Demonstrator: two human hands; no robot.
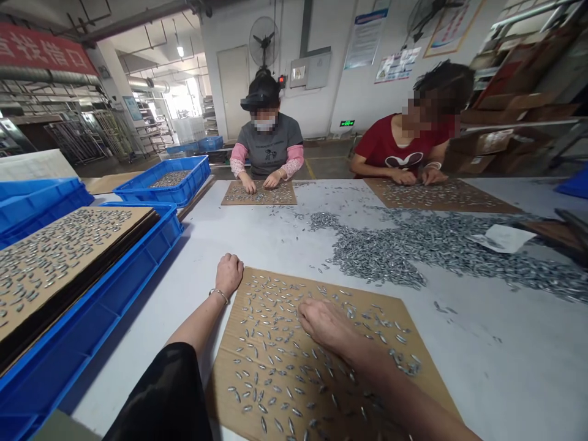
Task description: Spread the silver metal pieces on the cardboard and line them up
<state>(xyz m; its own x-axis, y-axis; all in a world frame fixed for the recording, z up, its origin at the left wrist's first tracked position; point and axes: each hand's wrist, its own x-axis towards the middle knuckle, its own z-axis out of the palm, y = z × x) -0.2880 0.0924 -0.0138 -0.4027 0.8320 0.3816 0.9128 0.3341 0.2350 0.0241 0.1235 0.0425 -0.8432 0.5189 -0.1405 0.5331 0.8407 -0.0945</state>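
Observation:
A sheet of brown cardboard [220, 373] lies before me on the white table, with many small, spindle-shaped metal pieces [275, 370] spread over it. My left hand [229, 274] rests at the sheet's far left corner, its fingers curled in. Whatever that hand may hold is hidden. Over the middle of the cardboard is my right hand [319, 318], knuckles up and fingers bent down among the pieces. Its fingertips are out of sight, so I cannot make out what is in them. Looser clusters of pieces lie along the sheet's right side.
A large heap of metal pieces [381, 248] stretches across the table to the right, with a white paper [503, 237] on it. Blue trays [138, 263] stand at left, one carrying stacked, piece-covered cardboard [68, 245]. Two co-workers [269, 144] sit opposite, hands on their own sheets.

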